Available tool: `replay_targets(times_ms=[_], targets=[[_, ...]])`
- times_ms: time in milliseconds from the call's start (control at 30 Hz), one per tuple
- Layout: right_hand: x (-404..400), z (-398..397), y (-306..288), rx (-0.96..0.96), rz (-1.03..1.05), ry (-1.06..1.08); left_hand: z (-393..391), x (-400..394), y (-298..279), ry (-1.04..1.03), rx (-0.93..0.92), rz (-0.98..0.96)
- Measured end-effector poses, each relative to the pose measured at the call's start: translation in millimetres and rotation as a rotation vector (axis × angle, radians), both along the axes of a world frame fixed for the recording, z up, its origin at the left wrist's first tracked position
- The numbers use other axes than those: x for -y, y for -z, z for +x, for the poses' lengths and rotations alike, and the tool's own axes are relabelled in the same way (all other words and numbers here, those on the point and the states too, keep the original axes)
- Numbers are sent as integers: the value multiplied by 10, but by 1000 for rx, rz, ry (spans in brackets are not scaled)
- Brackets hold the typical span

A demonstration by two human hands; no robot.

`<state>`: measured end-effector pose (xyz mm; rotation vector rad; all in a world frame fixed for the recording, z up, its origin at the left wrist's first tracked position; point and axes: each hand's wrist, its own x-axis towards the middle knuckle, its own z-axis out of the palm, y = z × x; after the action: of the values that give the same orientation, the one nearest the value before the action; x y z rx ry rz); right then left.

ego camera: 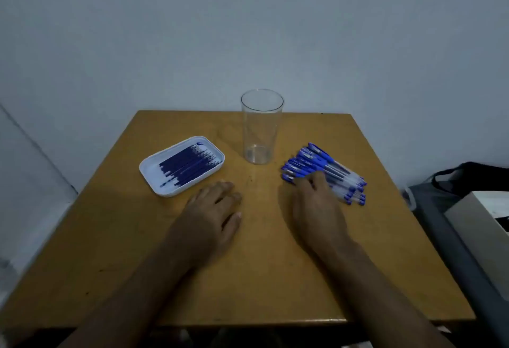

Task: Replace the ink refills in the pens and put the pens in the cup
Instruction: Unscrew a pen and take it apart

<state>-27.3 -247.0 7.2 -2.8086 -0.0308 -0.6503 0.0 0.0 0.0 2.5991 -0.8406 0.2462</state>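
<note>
pens with blue caps lie in a loose pile on the right side of a wooden table, fanned out with their capped ends pointing toward the cup. the cup is clear, upright and has nothing in it; it stands near the far edge of the table, between the pens and a white tray. the tray sits on the left side, turned at an angle, and holds a row of dark blue ink refills lying side by side. the right hand reaches over the near end of the pen pile, fingertips down among the pens; the fingers look bent, but motion blur hides whether they have pinched one, so i cannot tell. the left hand rests palm down on the table, just beside the near corner of the tray, fingers relaxed and holding nothing. a dark bag sits off the table to the right.
</note>
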Motion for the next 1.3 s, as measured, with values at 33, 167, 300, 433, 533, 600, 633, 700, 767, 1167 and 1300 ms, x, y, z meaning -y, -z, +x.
replay_targets(times_ms=[33, 167, 300, 433, 533, 600, 633, 700, 767, 1167, 1300], targets=[[32, 46, 10, -5, 22, 46, 4, -1, 11, 5, 0, 3], [70, 127, -38, -86, 51, 144, 19, 0, 20, -5, 5, 3], [63, 141, -49, -92, 56, 165, 18, -3, 13, -7, 0, 4], [73, 146, -47, -74, 86, 164, 14, 6, -5, -12, -13, 1], [70, 150, -53, -88, 101, 172, 10, 7, -17, -7, -20, 6], [63, 151, -68, -95, 116, 174, 5, 4, -24, -5, -25, 17], [58, 152, -74, -98, 117, 169, 8, 1, -24, -4, -28, 18], [55, 147, -79, -103, 108, 162, 7, -3, -25, -8, -34, 11], [56, 137, -90, -109, 95, 157, 0, -3, -31, -10, -30, 5], [-124, 19, -542, -82, 36, 77, -10, 10, -112, -21, -99, 28], [-187, -79, -765, -287, 616, -78, -15, 32, -159, -3, -113, 13]])
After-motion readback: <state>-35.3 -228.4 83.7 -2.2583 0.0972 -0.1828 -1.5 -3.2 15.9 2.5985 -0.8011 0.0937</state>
